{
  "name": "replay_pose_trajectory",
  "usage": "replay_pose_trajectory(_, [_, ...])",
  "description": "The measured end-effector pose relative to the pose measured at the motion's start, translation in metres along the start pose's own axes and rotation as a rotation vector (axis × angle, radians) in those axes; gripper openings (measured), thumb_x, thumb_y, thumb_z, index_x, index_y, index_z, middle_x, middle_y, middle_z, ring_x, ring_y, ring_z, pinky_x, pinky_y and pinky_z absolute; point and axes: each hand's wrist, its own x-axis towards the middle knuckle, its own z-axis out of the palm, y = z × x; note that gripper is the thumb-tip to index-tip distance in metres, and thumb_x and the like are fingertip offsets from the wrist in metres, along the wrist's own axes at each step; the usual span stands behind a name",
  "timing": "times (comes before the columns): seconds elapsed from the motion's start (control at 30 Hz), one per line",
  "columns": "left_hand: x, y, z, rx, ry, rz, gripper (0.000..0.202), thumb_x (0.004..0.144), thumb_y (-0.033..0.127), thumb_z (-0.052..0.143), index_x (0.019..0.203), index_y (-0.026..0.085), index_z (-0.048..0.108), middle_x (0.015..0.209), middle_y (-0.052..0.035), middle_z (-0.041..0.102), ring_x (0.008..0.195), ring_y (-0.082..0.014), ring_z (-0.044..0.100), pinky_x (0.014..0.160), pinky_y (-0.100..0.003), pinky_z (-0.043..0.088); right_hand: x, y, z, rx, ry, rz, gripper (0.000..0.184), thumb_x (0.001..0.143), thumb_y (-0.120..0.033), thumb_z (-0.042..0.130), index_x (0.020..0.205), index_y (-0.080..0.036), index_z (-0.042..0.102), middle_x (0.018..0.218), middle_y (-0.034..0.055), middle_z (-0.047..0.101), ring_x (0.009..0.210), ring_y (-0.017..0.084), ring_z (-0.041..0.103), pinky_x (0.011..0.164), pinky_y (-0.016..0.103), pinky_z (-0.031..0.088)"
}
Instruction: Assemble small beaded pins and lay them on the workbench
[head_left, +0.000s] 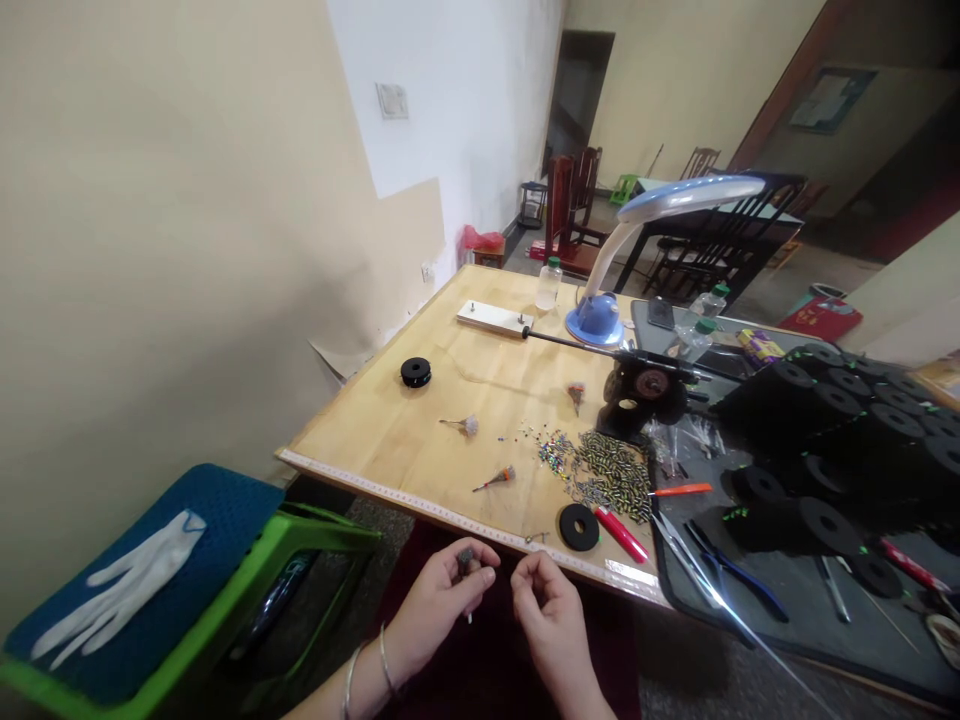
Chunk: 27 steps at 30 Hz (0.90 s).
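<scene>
Two hands close together, just off the near tabletop edge, on one tiny piece
Left hand (pixel 442 600) is pinched on the piece (pixel 466 556) with thumb and fingers; right hand (pixel 551 605) sits just beside it, thumb pressed to forefinger, can't tell if anything fine is in that pinch. Piece is in the air below the tabletop (pixel 465 360) edge, near the black disc (pixel 578 526). Long axis looks roughly upright, dark end up in the fingers, pale thin end hanging down; too small to be sure. My call: keep left still as the anchor, let right do the fine moves, work nearer the lamp (pixel 690 195)
</scene>
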Motion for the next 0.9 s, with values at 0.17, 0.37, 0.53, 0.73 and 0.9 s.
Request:
replay_pose_trajectory(0.17, [0.004,0.003,0.004,-0.024,-0.060,-0.041,0.021,0.073,0.033,0.071,0.075,0.014,0.063,0.052,0.0082,0.042,0.046,-0.0063,0.030,0.044,-0.020,0.022,-0.001,-0.003,-0.001,-0.076,0.012,-0.082,0.013,0.082,-0.023,0.052,0.069,-0.019,0.053,0.060,-0.0026,0.050,0.055,0.013,0.046,0.052,0.022,0.036])
replay_pose_trajectory(0.37, [0.005,0.005,-0.001,-0.001,-0.039,-0.011,0.028,0.075,0.040,0.069,0.066,0.016,0.057,0.049,0.0093,0.037,0.046,-0.0070,0.027,0.045,-0.020,0.022,-0.002,-0.002,-0.004,-0.103,0.017,-0.122,0.014,0.082,-0.021,0.053,0.068,-0.019,0.054,0.059,-0.0034,0.050,0.053,0.013,0.045,0.051,0.021,0.036])
replay_pose_trajectory(0.53, [0.004,0.013,-0.006,0.201,-0.024,0.063,0.027,0.077,0.039,0.066,0.065,0.016,0.059,0.053,0.0059,0.043,0.051,-0.0101,0.036,0.049,-0.022,0.029,-0.002,-0.006,-0.008,-0.098,-0.038,-0.107,0.010,0.083,-0.021,0.055,0.076,-0.018,0.060,0.063,-0.0006,0.059,0.057,0.015,0.053,0.056,0.022,0.042])
replay_pose_trajectory(0.73, [-0.005,0.034,-0.007,0.520,-0.006,0.254,0.023,0.082,0.032,0.060,0.065,0.016,0.065,0.060,-0.0009,0.059,0.060,-0.0156,0.048,0.059,-0.025,0.037,0.001,-0.020,-0.012,0.000,-0.077,-0.082,0.042,0.084,-0.023,0.059,0.125,-0.021,0.054,0.117,0.0139,0.065,0.095,0.025,0.063,0.063,0.027,0.052])
replay_pose_trajectory(0.9, [-0.012,0.043,-0.010,0.647,-0.011,0.337,0.023,0.084,0.030,0.059,0.067,0.017,0.067,0.063,-0.0019,0.063,0.059,-0.0159,0.051,0.058,-0.024,0.036,0.004,-0.032,-0.003,0.183,-0.288,0.023,0.037,0.087,-0.026,0.054,0.124,-0.021,0.052,0.099,0.0086,0.068,0.080,0.020,0.064,0.057,0.025,0.051])
